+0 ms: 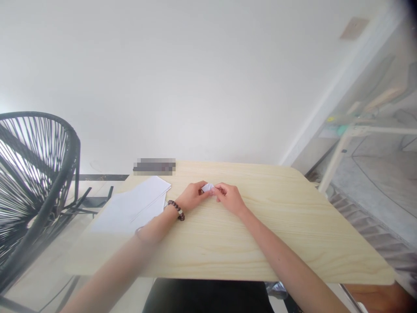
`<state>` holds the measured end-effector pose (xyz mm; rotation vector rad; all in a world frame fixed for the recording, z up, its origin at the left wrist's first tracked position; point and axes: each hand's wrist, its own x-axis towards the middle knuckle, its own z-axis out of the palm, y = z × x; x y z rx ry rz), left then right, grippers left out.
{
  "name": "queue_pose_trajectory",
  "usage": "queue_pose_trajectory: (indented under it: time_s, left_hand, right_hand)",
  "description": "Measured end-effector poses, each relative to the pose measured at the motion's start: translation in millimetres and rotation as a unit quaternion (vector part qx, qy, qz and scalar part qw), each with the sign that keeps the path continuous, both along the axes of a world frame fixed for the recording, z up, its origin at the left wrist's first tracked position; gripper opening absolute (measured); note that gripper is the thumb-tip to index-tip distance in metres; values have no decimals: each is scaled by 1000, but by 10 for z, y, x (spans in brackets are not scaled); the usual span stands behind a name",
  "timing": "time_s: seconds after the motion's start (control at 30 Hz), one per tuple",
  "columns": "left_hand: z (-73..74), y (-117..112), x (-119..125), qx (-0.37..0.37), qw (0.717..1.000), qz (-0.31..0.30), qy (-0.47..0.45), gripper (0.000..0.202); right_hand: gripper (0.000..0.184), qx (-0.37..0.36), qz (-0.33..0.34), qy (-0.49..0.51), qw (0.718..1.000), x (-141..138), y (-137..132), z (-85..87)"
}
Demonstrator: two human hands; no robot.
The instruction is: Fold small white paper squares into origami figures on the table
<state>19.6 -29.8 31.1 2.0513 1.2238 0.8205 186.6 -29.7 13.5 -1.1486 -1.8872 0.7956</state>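
Note:
Between my two hands, just above or on the tabletop, is a small piece of folded white paper [207, 187]. My left hand [193, 195] grips its left side with thumb and fingers, and a beaded bracelet circles that wrist. At the paper's right edge, the thumb and fingers of my right hand [228, 197] pinch it. Part of the paper is hidden behind the fingertips, so its exact shape cannot be made out.
White paper sheets [130, 206] lie on the left of the light wood table [286, 217]. A blurred-out dark object [154, 166] sits at the back edge. A black corded chair [70, 143] stands at left, a white metal frame [339, 156] at right.

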Motion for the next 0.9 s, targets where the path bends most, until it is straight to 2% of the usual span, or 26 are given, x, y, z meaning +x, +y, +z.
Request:
queue_pose_trajectory:
  time_s: [0.27, 0.4, 0.53, 0.73, 0.9]
  left_hand:
    - [-12, 51, -19, -69, 994, -50, -71, 31]
    - [30, 31, -20, -71, 990, -84, -87, 37]
    - [32, 36, -26, -47, 994, -73, -61, 39]
    - [-31, 84, -38, -62, 989, -54, -121, 31]
    - [-55, 95, -46, -67, 988, -58, -123, 30]
  right_hand:
    - [25, 33, 27, -24, 999, -5, -10, 78]
    - [26, 31, 36, -30, 998, 4, -11, 85]
    - [27, 37, 14, -32, 999, 9, -1, 51]
    - [28, 38, 2, -26, 999, 2, 16, 24]
    - [26, 44, 12, -26, 999, 3, 18, 27]
